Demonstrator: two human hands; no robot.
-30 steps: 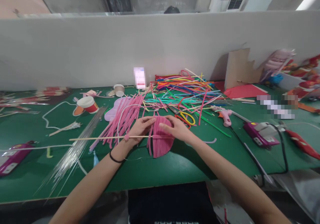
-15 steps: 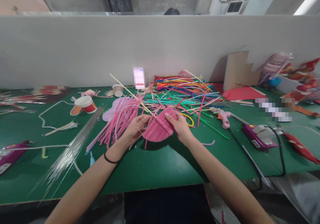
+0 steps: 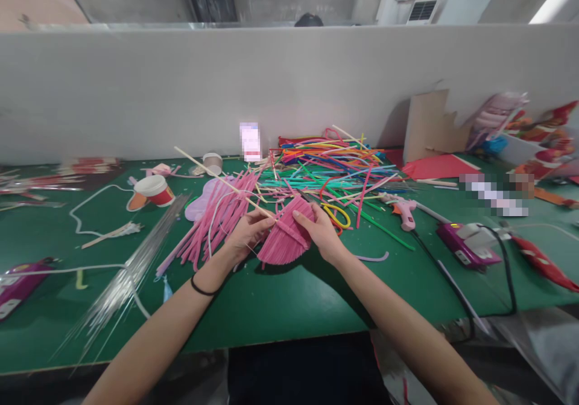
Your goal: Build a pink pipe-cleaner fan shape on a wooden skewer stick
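A pink fan-shaped piece made of pipe cleaners (image 3: 284, 242), with a band across it, is held over the table in front of me. My right hand (image 3: 324, 231) grips its right side, thumb on top. My left hand (image 3: 249, 233) is closed at the piece's left edge, pinching a long cream pipe cleaner (image 3: 217, 176) whose near end meets the band. Its far end points up and left. A thin wire-like strand hangs by the left fingers. Loose pink pipe cleaners (image 3: 226, 215) lie just beyond my left hand, and yellow-handled scissors (image 3: 337, 216) lie beyond the right.
Multicoloured pipe cleaners (image 3: 325, 157) are heaped at the back. A pink glue gun (image 3: 407, 215) and purple power strip (image 3: 470, 249) lie right, with a black cord. A paper cup (image 3: 155, 191), thin wires (image 3: 131, 272) and a white cable (image 3: 76, 218) are left. A partition (image 3: 271, 85) stands behind.
The cream pipe cleaner has swung lower and to the left, its near end now at the band. The pink piece has tilted and dropped slightly, and both hands keep their hold.
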